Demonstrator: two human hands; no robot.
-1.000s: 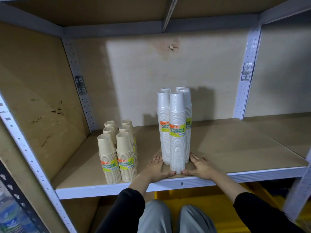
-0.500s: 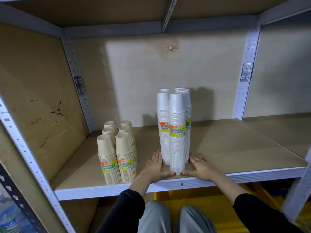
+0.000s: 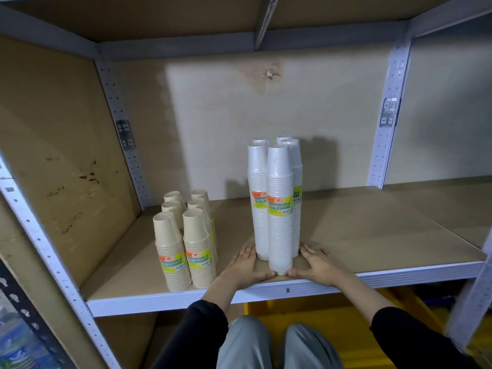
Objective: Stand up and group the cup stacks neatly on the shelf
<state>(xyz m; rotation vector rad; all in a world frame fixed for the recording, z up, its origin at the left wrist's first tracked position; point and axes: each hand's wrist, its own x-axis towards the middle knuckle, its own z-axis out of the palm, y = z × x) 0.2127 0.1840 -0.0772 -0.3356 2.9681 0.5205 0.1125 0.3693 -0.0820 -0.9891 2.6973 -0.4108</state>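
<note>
Your tall white cup stacks (image 3: 277, 206) stand straight up near the front of the shelf (image 3: 372, 235), wide ends down. Your left hand (image 3: 246, 267) and right hand (image 3: 316, 266) lie flat, fingers straight, touching their base on each side. The short tan cup stacks (image 3: 186, 243) stand upright nearby on the left.

The white cup stacks (image 3: 277, 209) stand tall near the front edge of the shelf board (image 3: 372, 230), the left hand (image 3: 245, 267) flat at their foot on one side and the right hand (image 3: 316, 267) on the other, so that left hand partly fills the lane between them and the shorter beige cup stacks (image 3: 186, 241). To the right the board runs bare toward the perforated upright (image 3: 386, 129) — there is room behind the white stacks too, up to the back panel (image 3: 213, 129). Both groups stand well under the upper shelf (image 3: 186, 17), while the beige group stands near the side panel (image 3: 53, 155).
</note>
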